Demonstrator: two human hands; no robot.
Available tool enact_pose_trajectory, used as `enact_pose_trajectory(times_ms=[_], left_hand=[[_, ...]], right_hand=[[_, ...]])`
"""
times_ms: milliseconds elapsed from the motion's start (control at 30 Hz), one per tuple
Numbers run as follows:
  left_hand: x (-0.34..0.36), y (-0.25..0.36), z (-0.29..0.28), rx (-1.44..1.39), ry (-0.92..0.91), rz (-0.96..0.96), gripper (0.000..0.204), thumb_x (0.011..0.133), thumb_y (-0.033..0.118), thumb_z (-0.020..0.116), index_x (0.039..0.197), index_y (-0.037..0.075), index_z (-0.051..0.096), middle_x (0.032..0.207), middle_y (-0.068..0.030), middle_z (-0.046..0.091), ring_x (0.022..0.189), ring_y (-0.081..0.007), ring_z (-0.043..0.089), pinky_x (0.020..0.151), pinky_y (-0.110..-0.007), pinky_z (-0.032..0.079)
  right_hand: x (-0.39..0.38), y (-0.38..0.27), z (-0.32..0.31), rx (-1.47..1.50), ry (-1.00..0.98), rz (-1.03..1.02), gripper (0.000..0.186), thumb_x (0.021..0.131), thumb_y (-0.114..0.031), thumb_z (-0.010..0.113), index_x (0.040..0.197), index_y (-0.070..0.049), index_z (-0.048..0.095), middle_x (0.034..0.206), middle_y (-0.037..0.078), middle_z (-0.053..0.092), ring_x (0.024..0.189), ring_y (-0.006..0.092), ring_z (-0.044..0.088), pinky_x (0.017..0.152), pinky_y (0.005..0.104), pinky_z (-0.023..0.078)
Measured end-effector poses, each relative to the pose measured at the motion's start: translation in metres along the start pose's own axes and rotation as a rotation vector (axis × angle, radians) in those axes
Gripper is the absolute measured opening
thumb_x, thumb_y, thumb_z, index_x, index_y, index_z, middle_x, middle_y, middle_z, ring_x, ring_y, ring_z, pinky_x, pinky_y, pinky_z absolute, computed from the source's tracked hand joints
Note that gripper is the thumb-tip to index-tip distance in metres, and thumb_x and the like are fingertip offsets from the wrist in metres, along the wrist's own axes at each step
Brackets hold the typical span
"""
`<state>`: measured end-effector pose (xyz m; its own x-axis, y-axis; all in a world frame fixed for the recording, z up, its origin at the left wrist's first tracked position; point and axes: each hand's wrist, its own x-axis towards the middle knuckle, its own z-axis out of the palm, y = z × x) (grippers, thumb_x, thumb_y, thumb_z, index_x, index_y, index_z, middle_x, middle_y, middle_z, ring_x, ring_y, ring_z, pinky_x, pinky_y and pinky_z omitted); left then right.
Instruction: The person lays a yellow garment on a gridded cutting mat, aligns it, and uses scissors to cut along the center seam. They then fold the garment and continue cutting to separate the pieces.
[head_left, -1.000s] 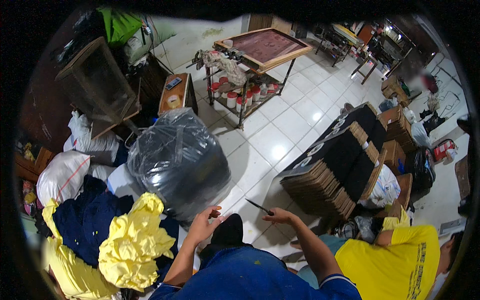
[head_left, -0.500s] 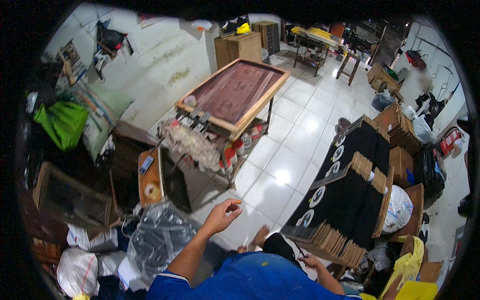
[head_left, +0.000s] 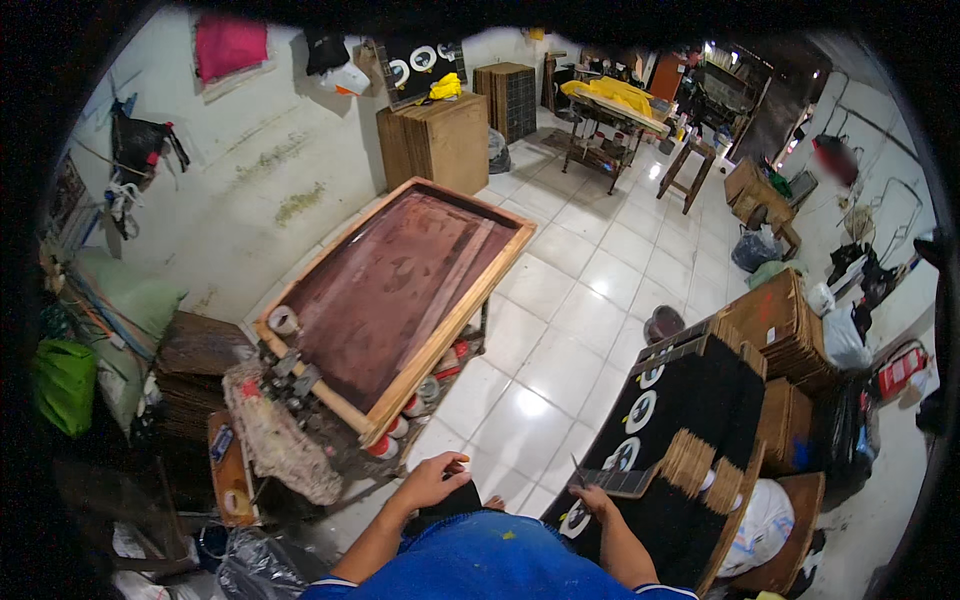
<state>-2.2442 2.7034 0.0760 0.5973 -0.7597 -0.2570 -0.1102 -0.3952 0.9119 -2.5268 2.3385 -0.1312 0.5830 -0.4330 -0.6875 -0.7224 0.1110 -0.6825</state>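
Note:
My left hand (head_left: pixel 437 482) hangs in front of my body with fingers loosely bent, nothing visible in it and an orange stain on a fingertip. On the other side, my right hand (head_left: pixel 594 500) is closed on a thin, dark, pointed tool (head_left: pixel 577 466) whose exact kind is too small to tell. It is beside the near left edge of a row of black fabric pieces (head_left: pixel 690 395) with white round prints (head_left: pixel 640 411), stretched over boards. A dark board end (head_left: pixel 625 483) lies right by this hand.
A wood-framed printing screen (head_left: pixel 400 275) stands on a table at left, with a shaggy, dirty cloth (head_left: pixel 275 435) and a roll of tape (head_left: pixel 284 320). White floor tiles (head_left: pixel 560 330) run between it and the fabric. Cardboard stacks (head_left: pixel 775 320) and a white sack (head_left: pixel 760 530) flank the right side.
The view has shifted forward, bringing the framed screen and fabric row nearer. My right hand has moved up and forward to the fabric's left edge. My left hand remains loosely bent.

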Motion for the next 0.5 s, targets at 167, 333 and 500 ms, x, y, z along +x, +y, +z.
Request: enact_pose_trajectory(times_ms=[167,333,500], left_hand=[[0.177,0.011,-0.011,-0.024,0.094,-0.043,0.040,0.095,0.025,0.075,0.124,-0.002,0.067,0.106,-0.0171,0.076,0.098,-0.0236,0.074,0.090,-0.035,0.057],[0.391,0.069,-0.031,-0.032,-0.043,0.134,0.039,0.097,0.027,0.072,0.123,-0.001,0.067,0.108,-0.0173,0.075,0.103,-0.0263,0.073,0.092,-0.037,0.056],[0.591,0.173,-0.075,0.106,-0.173,0.308,0.043,0.099,0.029,0.071,0.129,0.000,0.065,0.116,-0.0189,0.073,0.109,-0.0280,0.071,0.097,-0.039,0.055]], right_hand=[[0.149,-0.177,-0.071,-0.444,-0.073,-0.120,0.042,0.088,-0.041,0.079,0.093,-0.001,0.066,0.072,0.002,0.058,0.062,0.0139,0.052,0.056,0.0338,0.043],[0.278,-0.222,-0.126,-0.308,-0.002,-0.032,0.036,0.091,-0.037,0.077,0.091,-0.003,0.065,0.067,0.003,0.056,0.057,0.0150,0.051,0.052,0.0334,0.041],[0.319,-0.218,-0.202,0.008,-0.014,0.547,0.028,0.095,-0.029,0.071,0.079,-0.008,0.061,0.064,0.004,0.056,0.047,0.0154,0.048,0.044,0.0344,0.035]])
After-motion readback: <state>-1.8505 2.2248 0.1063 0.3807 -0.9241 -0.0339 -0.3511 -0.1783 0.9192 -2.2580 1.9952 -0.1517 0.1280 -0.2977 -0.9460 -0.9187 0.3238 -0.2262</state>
